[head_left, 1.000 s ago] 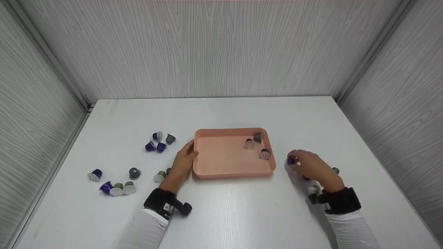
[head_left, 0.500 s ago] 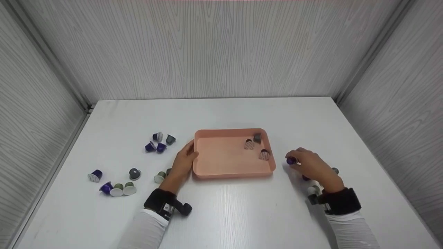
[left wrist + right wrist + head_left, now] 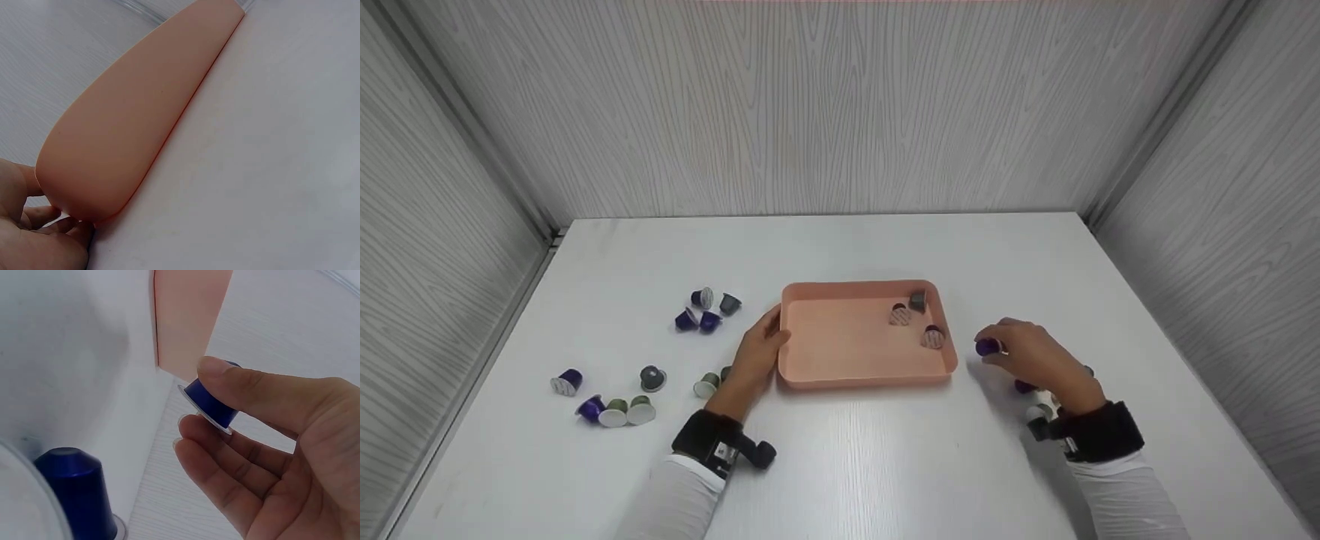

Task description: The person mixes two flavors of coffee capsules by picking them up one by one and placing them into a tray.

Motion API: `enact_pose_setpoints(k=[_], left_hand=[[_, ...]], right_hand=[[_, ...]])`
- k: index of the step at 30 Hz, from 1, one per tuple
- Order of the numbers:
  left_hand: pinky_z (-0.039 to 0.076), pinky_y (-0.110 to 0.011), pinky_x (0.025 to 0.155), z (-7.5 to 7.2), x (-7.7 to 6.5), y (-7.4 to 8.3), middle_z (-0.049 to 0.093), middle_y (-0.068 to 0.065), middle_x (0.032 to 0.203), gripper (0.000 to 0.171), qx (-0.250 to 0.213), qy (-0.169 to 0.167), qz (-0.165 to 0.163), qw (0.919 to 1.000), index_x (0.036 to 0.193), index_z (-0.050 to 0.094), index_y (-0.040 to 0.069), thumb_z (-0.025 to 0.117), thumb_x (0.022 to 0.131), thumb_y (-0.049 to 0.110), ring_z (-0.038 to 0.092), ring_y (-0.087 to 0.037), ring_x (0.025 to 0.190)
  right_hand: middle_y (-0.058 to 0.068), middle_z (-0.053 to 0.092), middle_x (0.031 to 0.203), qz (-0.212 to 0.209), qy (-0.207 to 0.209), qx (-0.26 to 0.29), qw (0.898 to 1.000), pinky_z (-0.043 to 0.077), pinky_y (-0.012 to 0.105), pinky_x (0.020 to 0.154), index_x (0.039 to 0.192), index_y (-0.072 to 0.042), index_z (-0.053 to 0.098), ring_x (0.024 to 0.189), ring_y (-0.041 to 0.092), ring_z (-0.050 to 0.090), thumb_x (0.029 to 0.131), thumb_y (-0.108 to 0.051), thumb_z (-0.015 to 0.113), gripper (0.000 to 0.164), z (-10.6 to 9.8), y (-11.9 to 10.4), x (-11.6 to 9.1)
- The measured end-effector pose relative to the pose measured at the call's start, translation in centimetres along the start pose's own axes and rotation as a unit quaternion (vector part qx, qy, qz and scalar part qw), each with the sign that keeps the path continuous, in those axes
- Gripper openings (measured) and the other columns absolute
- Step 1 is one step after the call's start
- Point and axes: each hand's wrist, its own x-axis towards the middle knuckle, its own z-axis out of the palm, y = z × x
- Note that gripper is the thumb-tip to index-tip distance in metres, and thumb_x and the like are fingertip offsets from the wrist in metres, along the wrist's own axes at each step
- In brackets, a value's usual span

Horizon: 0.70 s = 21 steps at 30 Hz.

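My left hand grips the left end of a shallow pink tray, its thumb over the rim. In the left wrist view, fingertips meet the tray's outer wall at the corner. To the tray's right, my right hand pinches a dark blue coffee capsule between thumb and fingers. The right wrist view shows this capsule tilted, its silvery rim towards the fingers. Inside the tray, a dark grey capsule and two capsules with striped lids lie near the right end.
Under the right wrist lie more capsules, partly hidden, among them a blue one and a pale-lidded one. Several purple, green and grey capsules are scattered on the left of the white table. Grained panels enclose the table.
My right hand has shifted slightly left, towards the tray, carrying the pinched coffee capsule. The left hand keeps its grip, and the tray stays in place.
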Motion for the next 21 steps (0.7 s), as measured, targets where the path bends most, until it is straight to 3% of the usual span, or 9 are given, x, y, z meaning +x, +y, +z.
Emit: enact_pose_setpoints(k=[11,21], left_hand=[[0.022,-0.036,0.118,0.1,-0.1,0.1,0.032,-0.017,0.155,0.057,-0.005,0.002,0.0,1.0,0.152,0.03,0.001,0.05,0.098,0.001,0.027,-0.028,0.144],[0.023,-0.034,0.117,0.1,0.1,-0.1,0.031,-0.016,0.156,0.058,-0.025,0.001,-0.008,0.9997,0.152,0.03,0.002,0.05,0.098,0.0,0.027,-0.027,0.144]], right_hand=[[0.005,0.067,0.094,-0.019,0.011,-0.016,1.0,0.055,0.044,0.077,0.108,-0.003,0.072,0.087,0.023,0.063,0.084,-0.006,0.076,0.025,-1.1,-0.7,0.8],[0.016,0.066,0.113,0.003,-0.003,-0.036,0.999,0.053,0.049,0.089,0.117,0.0,0.068,0.102,0.034,0.064,0.089,-0.004,0.069,0.028,-1.8,-1.2,1.7]])
